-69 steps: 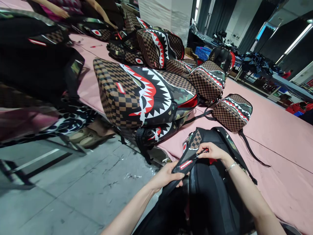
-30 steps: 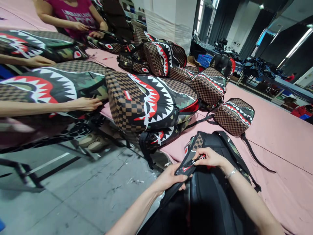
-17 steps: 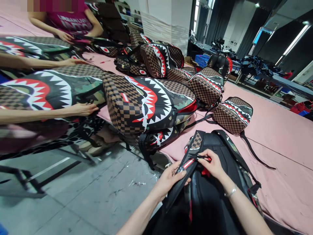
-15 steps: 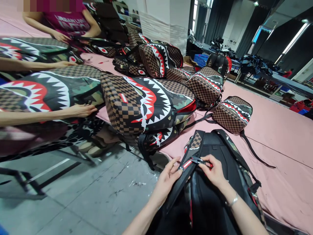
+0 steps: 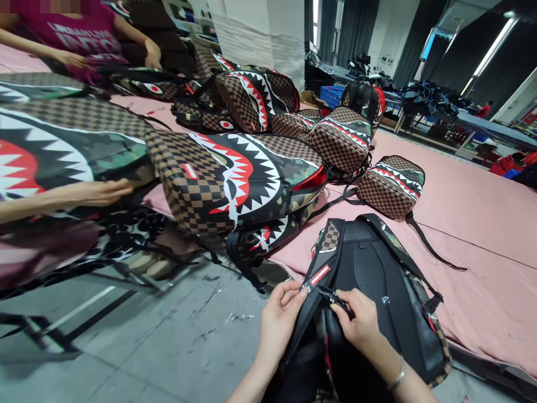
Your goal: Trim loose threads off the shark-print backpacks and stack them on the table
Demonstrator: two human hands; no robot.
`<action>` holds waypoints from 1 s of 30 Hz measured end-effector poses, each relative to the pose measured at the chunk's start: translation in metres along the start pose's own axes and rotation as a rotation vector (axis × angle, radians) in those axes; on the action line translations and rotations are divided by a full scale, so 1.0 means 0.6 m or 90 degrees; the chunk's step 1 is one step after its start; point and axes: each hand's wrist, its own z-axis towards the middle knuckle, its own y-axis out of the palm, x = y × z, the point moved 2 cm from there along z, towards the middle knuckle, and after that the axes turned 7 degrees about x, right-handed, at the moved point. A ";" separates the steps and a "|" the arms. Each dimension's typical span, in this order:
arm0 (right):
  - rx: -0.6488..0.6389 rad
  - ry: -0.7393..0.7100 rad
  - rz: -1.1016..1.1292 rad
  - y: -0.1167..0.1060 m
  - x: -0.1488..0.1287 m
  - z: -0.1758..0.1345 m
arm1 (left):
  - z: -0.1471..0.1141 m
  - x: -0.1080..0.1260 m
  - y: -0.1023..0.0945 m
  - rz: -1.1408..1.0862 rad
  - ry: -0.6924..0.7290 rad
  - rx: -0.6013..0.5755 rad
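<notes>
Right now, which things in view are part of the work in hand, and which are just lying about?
In use:
- left hand, fingers at the strap
- right hand, gripping a small dark tool
- black backpack

Lying about:
- small checkered bag
- large shark-mouth bag
- blue crate

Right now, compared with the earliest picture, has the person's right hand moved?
Yes: the right hand has moved down the picture, toward the wearer, farther from the small checkered bag on the pink tabletop.
</notes>
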 end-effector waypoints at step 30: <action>0.058 0.006 0.032 0.014 -0.007 0.026 | 0.005 0.004 0.009 -0.174 -0.107 0.042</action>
